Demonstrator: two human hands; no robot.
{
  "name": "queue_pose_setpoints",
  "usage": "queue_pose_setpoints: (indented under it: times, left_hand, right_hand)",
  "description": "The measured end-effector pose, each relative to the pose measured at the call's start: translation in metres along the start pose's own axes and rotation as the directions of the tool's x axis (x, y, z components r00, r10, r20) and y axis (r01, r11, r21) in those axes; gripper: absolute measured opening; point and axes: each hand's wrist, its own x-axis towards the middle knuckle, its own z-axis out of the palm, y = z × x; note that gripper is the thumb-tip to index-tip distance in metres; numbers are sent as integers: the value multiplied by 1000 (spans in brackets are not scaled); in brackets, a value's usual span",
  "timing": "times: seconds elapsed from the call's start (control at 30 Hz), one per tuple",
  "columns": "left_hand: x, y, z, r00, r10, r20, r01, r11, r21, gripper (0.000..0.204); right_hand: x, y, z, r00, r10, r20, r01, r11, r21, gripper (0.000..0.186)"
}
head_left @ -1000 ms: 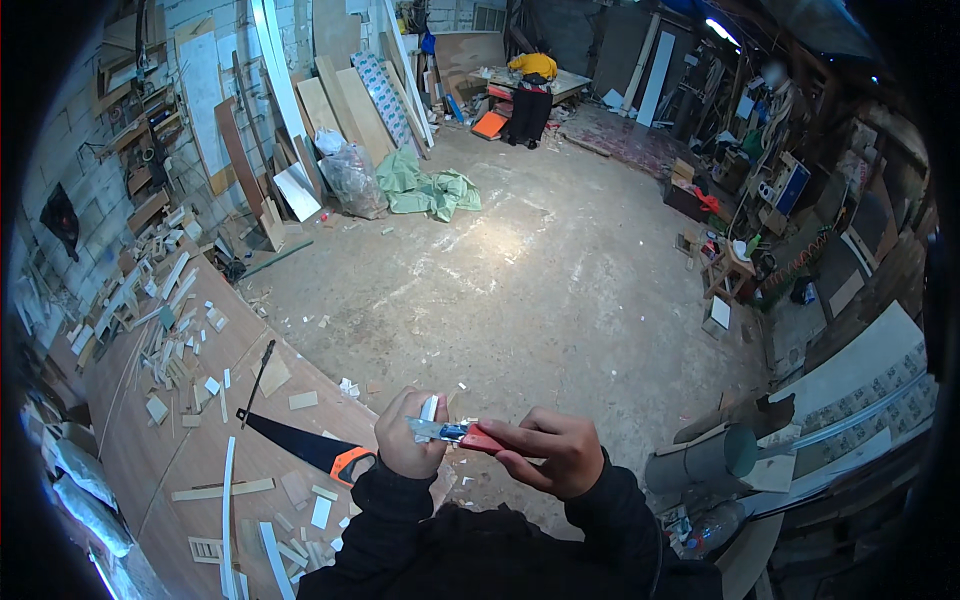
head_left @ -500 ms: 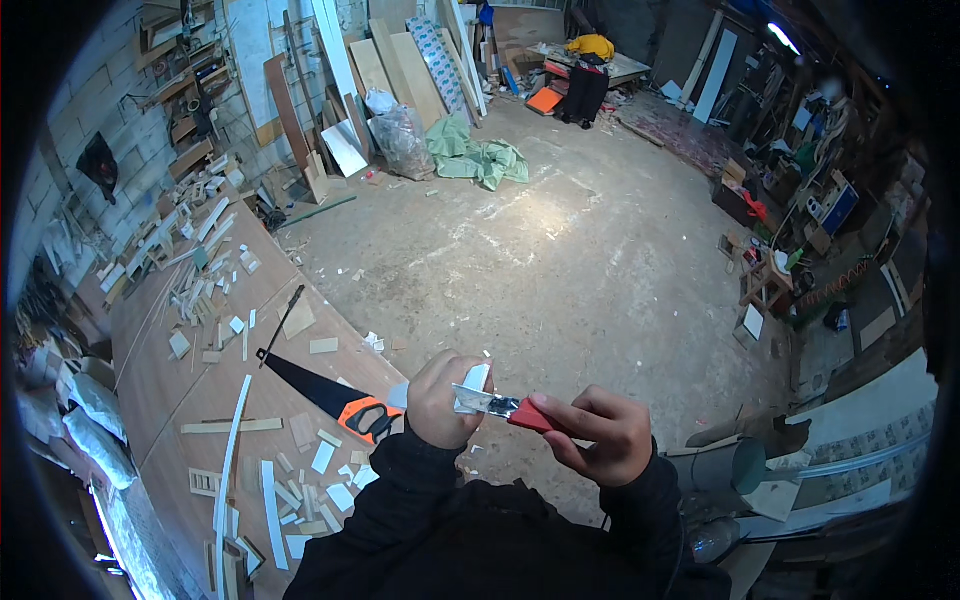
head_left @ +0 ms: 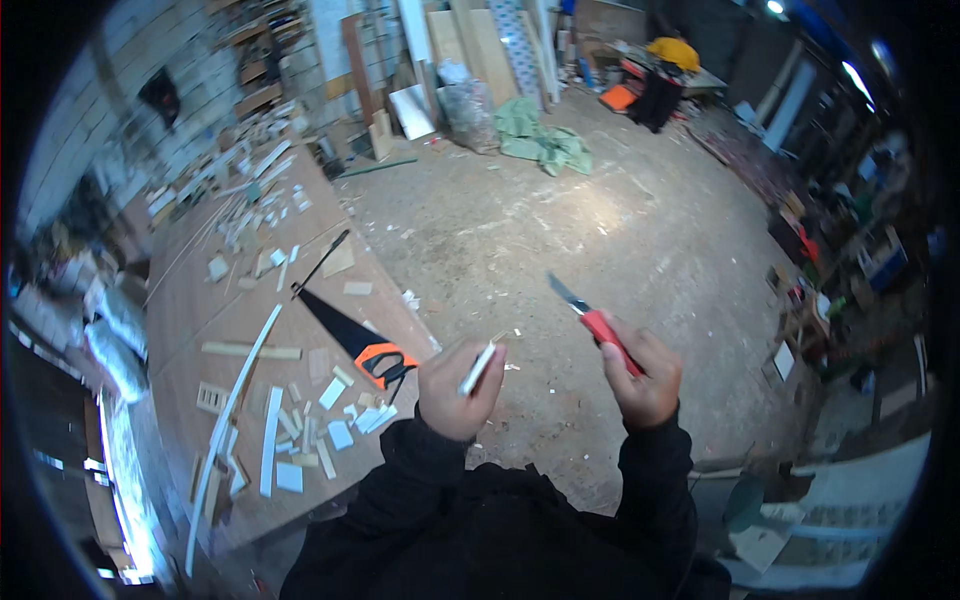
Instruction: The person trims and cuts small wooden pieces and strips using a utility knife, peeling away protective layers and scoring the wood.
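Pinched in my left hand [head_left: 457, 393] is a small white-faced piece of wood [head_left: 478, 368], turned edge-up. Fingers of my right hand [head_left: 645, 378] wrap the red handle of a utility knife [head_left: 612, 342]. Its blade is out and points up and to the left, well apart from the wood piece. Left of my left hand, a handsaw [head_left: 343, 336] with a black blade and an orange and black handle lies on the wooden table [head_left: 180, 370]. Small white and pale wood offcuts [head_left: 340, 434] lie near its handle.
Long white strips [head_left: 270, 440] and more scraps lie along the table. Boards [head_left: 490, 60] lean on the far wall beside a plastic bag [head_left: 468, 115] and green cloth [head_left: 545, 140]. A person in yellow [head_left: 673, 55] is at the far right back. Clutter lines the right side.
The knife blade has left the wood piece; my right hand has moved up and away to the right. The piece has turned in my left hand. The whole view has shifted.
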Motion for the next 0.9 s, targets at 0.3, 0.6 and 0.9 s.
queue_pose_setpoints:
  times: [0.3, 0.6, 0.9]
  left_hand:
    - [-33, 8, -5, 980, -200, 4, 200, 980, -12, 8]
    - [-38, 26, 9, 1000, -24, 9, 21, 959, 282, 8]
    - [-26, 42, 14, 974, 53, 221, -104, 969, 225, 47]
  right_hand:
    - [-20, -34, -19, 959, -163, 232, 94, 955, 283, 38]
    - [-31, -27, -41, 900, -297, 321, 223, 943, 247, 38]
    - [-38, -9, -65, 930, -249, 271, 192, 957, 219, 39]
